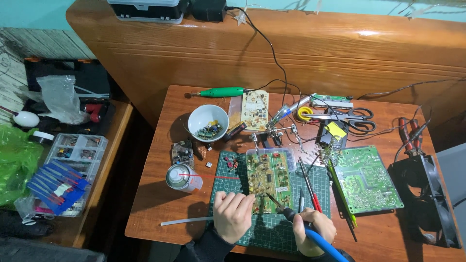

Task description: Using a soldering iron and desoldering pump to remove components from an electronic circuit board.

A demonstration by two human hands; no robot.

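Note:
A green circuit board (pixel 268 178) lies on a green cutting mat (pixel 272 228) in front of me. My left hand (pixel 233 215) rests on the mat at the board's near left corner, fingers curled against its edge. My right hand (pixel 313 230) grips a blue-handled soldering iron (pixel 291 215), its thin tip pointing up-left onto the board's lower part. The iron's blue cable runs off the bottom edge.
A spray can (pixel 182 178) with a red straw stands left of the mat. A white bowl (pixel 208 122) of components, a second green board (pixel 366 178), scissors (pixel 352 119), a solder stand, black fans (pixel 429 194) and a parts box (pixel 73 162) surround the work.

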